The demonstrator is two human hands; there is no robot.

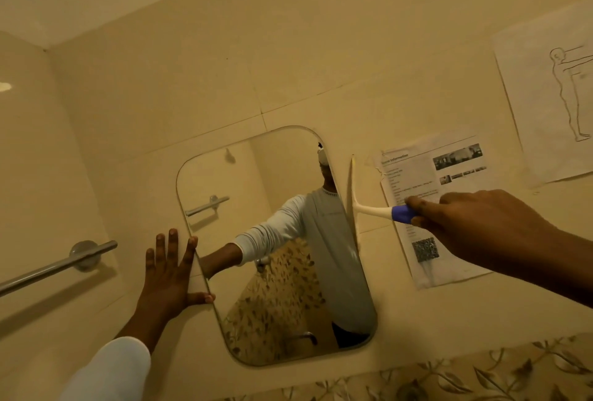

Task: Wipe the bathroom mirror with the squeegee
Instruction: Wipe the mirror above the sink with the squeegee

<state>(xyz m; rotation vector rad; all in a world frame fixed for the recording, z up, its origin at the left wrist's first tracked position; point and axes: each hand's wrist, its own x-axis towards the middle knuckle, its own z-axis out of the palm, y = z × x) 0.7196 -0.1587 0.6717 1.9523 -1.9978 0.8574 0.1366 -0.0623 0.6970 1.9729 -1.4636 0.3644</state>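
The squeegee (369,208) is held up against the wall, its long pale blade standing nearly upright just beside the right edge of the mirror (224,182), about halfway up. Whether the blade touches the glass or only the tile next to it cannot be told. A white neck runs from the blade out to the right into a blue handle.

The right grip (475,224) is clenched round that blue handle, with one finger laid forward along its top, and the bare forearm reaches in from the right edge of the view.

The left grip (170,275) is released: it lies flat with fingers spread against the wall at the mirror's lower left edge, and the forefinger and thumb overlap the glass. A white sleeve (109,368) covers the arm below it.

The mirror is a tall pane with rounded corners, fixed to a cream tiled wall (288,47). It reflects a sleeved arm, a rail and patterned tiles.

A printed sheet (426,176) hangs on the wall behind the handle, near the mirror. A second sheet, the drawing (552,95) of a standing figure, hangs higher to the right. A metal rail (57,264) is mounted on the left wall. A band of leaf-patterned tiles (481,371) runs below the mirror.
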